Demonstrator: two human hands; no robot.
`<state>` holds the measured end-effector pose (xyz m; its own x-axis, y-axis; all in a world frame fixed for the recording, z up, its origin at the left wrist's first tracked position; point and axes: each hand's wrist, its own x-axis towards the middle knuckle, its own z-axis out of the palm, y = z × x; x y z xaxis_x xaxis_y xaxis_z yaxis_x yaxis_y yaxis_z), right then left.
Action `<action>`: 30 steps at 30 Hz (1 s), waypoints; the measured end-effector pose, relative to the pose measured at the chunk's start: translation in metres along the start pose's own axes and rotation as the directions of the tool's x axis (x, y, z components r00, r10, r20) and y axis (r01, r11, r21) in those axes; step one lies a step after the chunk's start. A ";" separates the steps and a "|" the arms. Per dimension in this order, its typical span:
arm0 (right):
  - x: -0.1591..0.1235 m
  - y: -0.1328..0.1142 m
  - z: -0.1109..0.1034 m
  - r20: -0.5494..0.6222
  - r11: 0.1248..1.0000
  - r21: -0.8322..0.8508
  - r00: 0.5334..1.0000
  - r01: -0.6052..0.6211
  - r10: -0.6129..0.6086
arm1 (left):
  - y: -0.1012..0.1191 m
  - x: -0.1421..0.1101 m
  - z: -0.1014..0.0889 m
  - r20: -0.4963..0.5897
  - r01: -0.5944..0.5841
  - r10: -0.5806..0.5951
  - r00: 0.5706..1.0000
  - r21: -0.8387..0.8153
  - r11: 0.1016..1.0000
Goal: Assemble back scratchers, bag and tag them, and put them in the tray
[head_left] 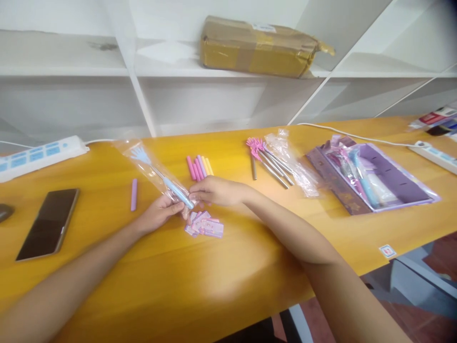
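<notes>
Centre-left of the frame, the blue hand-shaped stick (174, 189) sits inside its clear bag (160, 167); the left hand (162, 210) is closed around the lower end, and the right hand (213, 190) seems to pinch there too, its fingertips hard to make out; so this one is bagged; upper centre, pink hand-shaped rods (273, 168) lie unbagged; coloured tubes (198, 168) sit loose; at right, the purple tray (396, 166) already holds wrapped pieces (367, 183).

Light-blue hand-ended stick (173, 187), pink-tipped silver rods (274, 166), purple tray (403, 188), its side (339, 188) brownish, apparently star-patterned
</notes>
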<state>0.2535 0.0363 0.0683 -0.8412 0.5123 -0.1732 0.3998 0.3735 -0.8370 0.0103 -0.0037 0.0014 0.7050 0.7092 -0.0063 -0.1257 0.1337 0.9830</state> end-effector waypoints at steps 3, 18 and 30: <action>-0.004 -0.002 0.007 -0.040 0.994 0.101 0.998 -0.037 0.041 | 0.003 -0.006 0.005 0.035 0.043 -0.044 0.998 0.020 0.999; -0.042 -0.004 0.131 -0.160 0.655 0.755 0.956 -0.041 0.245 | 0.008 -0.019 0.005 0.007 -0.072 0.073 0.997 0.288 0.955; -0.070 -0.007 0.107 -0.344 0.998 -0.039 0.939 -0.047 0.031 | -0.008 -0.007 0.002 -0.317 -0.067 0.154 0.936 0.269 0.961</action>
<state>0.2707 -0.0853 0.0309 -0.6520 0.7582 -0.0101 0.4528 0.3786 -0.8072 0.0082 -0.0109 -0.0061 0.4188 0.9038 0.0876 0.0199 -0.1056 0.9942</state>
